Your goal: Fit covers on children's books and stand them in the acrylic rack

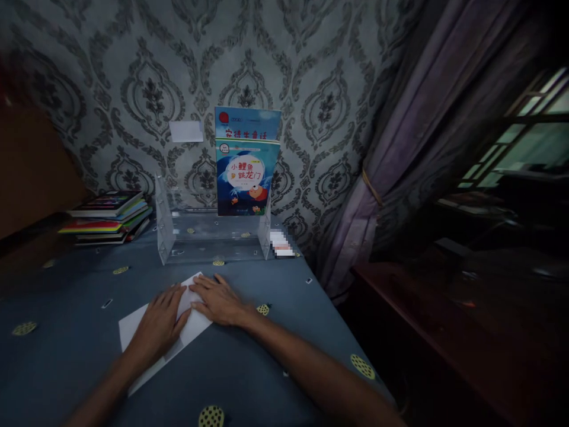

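The paper [191, 330] lies at a slant on the worktop [66, 367], in front of the clear rack [164, 228] and under both hands. The left hand [162, 317] is laid across the middle of it, palm down, fingers straight and pointing up toward the far edge; its grip is loose and flat, closed on nothing. The right hand [217, 301] reaches in from the other side and rests on the paper's far right corner, thumb spread from the fingers, its grip likewise unclosed. The fingertips of the 2 hands come close together. Between them a slightly darker part of the paper shows an edge; whether it is a fold, I cannot tell.

A blue cloth with yellow fruit prints covers the worktop. On the rack, at its right end, stand 2 books, the front book [242, 178] overlapping the taller back book [248, 123]. To the left of the rack is a book stack [109, 219], its layers unevenly set. A blurred-out item [282, 244] sits just right of the rack. Behind, a white card [185, 131] shows against the patterned wall [249, 71], and a tied curtain [391, 148] hangs on the right.
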